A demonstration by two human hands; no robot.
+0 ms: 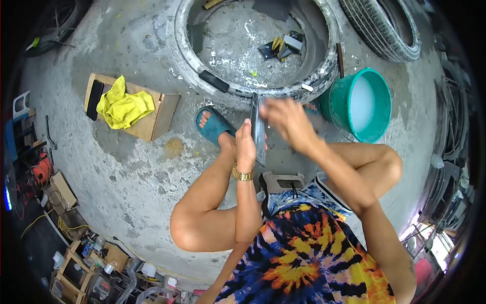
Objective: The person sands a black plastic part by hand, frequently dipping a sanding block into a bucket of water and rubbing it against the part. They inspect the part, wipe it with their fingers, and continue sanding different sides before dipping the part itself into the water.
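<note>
My left hand point(245, 144) grips a flat dark rectangular sheet point(258, 133), held upright on its edge in front of me. My right hand point(286, 121) is pressed against the sheet's right face near its top, fingers blurred. I am squatting; my knees and a teal sandal point(212, 126) on my left foot show below the hands. A gold watch sits on my left wrist.
A large tyre point(253, 86) lies flat on the concrete ahead, with dark scraps point(281, 48) inside it. A teal bucket point(377, 131) of pale liquid stands at the right. A wooden box point(159, 119) with a yellow cloth point(124, 106) sits at the left. Another tyre point(385, 30) lies at the upper right.
</note>
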